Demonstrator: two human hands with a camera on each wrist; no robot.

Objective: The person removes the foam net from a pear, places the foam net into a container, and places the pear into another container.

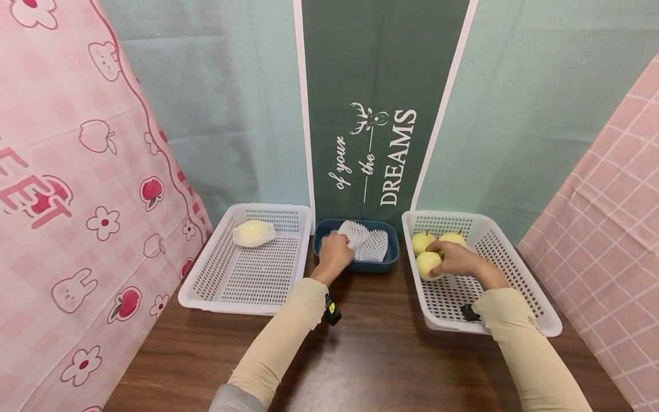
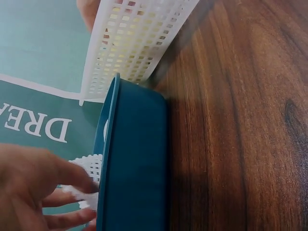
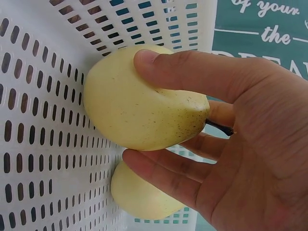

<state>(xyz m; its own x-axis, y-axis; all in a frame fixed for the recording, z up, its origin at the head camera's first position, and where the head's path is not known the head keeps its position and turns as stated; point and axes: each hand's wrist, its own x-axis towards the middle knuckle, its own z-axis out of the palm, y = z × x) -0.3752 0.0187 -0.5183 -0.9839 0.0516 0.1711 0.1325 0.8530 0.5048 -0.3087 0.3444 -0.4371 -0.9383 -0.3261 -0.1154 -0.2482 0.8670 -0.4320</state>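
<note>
At the blue bin (image 1: 356, 266), my left hand (image 1: 334, 254) pinches a white foam net sleeve (image 1: 354, 231). Another foam net (image 1: 374, 246) lies in the bin beside it. In the left wrist view the fingers hold the netting (image 2: 89, 168) at the bin's rim. My right hand (image 1: 457, 258) is inside the right white basket (image 1: 501, 260) and grips a yellow pear (image 3: 139, 98), thumb on one side and fingers on the other. Its dark stem points toward the palm. Two more pears sit close by, one at the wall (image 1: 421, 241) and one behind the hand (image 1: 454, 237).
On the left stands another white basket (image 1: 242, 308), with a netted pear-like fruit (image 1: 253, 233) at its back. Dark wooden table (image 1: 381, 349) runs in front of the containers. Fabric hangs behind and along both sides, including a pink printed cloth (image 1: 77, 189).
</note>
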